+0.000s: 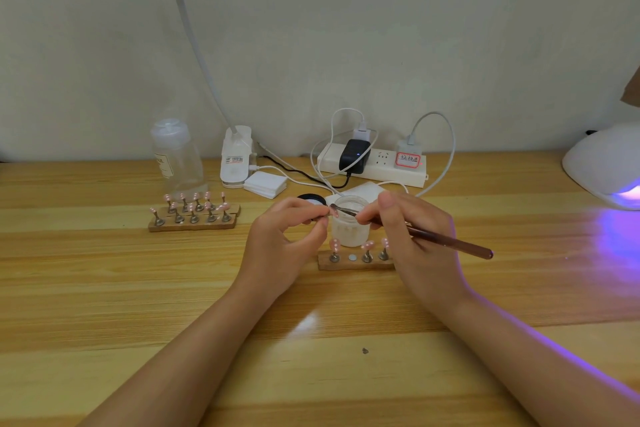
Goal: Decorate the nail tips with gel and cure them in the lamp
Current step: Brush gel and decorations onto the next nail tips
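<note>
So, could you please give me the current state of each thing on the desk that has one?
Left hand: pinches a nail tip.
Right hand: grips the brush.
Jar: open, lid off behind it.
Near stand: one spot vacant.
Curing lamp: lit purple.
Black adapter: plugged in, blue light on.

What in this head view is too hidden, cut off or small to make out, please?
- Curing lamp: cut by the right edge; interior unseen.
- Wooden holder: its right end hidden behind the right hand.
- Nail tip the left hand pinches: design too small.
- Bottle label: blurred.
</note>
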### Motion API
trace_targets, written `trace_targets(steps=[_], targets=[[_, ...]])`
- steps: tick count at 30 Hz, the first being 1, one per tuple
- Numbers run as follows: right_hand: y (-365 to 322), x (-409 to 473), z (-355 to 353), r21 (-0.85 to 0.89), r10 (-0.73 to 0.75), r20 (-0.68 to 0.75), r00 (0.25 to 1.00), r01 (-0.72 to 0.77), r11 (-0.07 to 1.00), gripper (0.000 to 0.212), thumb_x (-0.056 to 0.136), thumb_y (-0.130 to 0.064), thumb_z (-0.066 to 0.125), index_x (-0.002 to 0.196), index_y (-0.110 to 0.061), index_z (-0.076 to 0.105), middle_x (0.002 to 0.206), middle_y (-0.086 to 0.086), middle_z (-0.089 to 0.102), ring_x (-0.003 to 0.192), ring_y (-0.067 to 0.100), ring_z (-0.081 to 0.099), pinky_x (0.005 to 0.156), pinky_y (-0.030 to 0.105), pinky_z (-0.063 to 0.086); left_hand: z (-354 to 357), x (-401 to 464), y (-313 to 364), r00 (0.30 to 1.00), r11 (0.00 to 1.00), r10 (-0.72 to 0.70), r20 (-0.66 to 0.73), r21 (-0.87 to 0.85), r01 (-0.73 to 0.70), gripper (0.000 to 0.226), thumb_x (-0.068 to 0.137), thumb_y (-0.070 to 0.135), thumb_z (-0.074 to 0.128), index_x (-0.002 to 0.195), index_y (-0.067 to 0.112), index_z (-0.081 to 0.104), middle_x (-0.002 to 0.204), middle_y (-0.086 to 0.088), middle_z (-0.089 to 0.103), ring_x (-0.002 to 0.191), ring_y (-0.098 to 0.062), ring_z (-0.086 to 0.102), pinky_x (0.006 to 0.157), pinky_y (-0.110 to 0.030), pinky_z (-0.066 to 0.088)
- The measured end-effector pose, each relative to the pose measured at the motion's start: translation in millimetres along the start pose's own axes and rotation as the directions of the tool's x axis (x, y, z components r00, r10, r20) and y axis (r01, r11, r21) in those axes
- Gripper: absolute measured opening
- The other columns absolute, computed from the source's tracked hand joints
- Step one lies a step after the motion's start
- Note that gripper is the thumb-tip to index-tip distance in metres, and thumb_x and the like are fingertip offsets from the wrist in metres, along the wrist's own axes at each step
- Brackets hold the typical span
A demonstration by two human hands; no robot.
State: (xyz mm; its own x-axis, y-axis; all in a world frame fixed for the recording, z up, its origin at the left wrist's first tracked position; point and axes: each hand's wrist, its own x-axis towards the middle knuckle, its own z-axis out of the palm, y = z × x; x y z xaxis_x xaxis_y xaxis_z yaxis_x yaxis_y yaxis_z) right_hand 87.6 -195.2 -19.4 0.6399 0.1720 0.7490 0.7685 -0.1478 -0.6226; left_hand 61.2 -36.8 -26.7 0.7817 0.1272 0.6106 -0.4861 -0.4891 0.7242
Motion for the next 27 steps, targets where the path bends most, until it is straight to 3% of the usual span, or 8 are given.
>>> trace_targets(steps=[10, 15, 27], targets=[[0.5, -1.4, -0.6, 0.052, -0.002, -0.02, 1.0, 0.003, 0.999, 0.041, 0.093, -0.025, 0.039, 0.068, -0.008, 0.067, 0.066, -0.007, 0.064, 0.066, 0.005, 0.06, 0.064, 0.024, 0.048, -0.5, -0.4, 0.6, 0.999, 0.999, -0.032, 0.006, 0.001, 0.032, 0.028, 0.077, -0.002, 0.066, 0.097, 0.018, 0.066, 0.085, 0.007, 0.064, 0.082, 0.0, 0.057, 0.072, -0.007, 0.043], [-1.4, -1.3, -1.9, 0.095, 0.034, -0.04, 0.999, -0.03, 0.995, 0.041, 0.091, -0.029, 0.039, 0.064, -0.012, 0.065, 0.06, -0.009, 0.061, 0.058, 0.0, 0.057, 0.06, 0.011, 0.041, -0.7, -0.4, 2.0, 0.999, 0.999, -0.034, 0.004, 0.004, 0.034, 0.026, 0.078, -0.003, 0.065, 0.095, 0.017, 0.067, 0.083, 0.008, 0.062, 0.079, 0.007, 0.055, 0.072, -0.005, 0.041], [0.1, 0.4, 0.8, -0.002, 0.009, 0.018, 1.0, -0.009, 1.0, 0.043, 0.092, -0.029, 0.039, 0.073, -0.005, 0.069, 0.071, -0.009, 0.063, 0.073, 0.005, 0.06, 0.068, 0.028, 0.049, -0.7, -0.6, 4.2, 0.999, 0.999, -0.032, -0.005, -0.002, 0.032, 0.032, 0.075, -0.003, 0.067, 0.094, 0.023, 0.066, 0.08, 0.004, 0.063, 0.077, 0.001, 0.055, 0.072, -0.007, 0.042]])
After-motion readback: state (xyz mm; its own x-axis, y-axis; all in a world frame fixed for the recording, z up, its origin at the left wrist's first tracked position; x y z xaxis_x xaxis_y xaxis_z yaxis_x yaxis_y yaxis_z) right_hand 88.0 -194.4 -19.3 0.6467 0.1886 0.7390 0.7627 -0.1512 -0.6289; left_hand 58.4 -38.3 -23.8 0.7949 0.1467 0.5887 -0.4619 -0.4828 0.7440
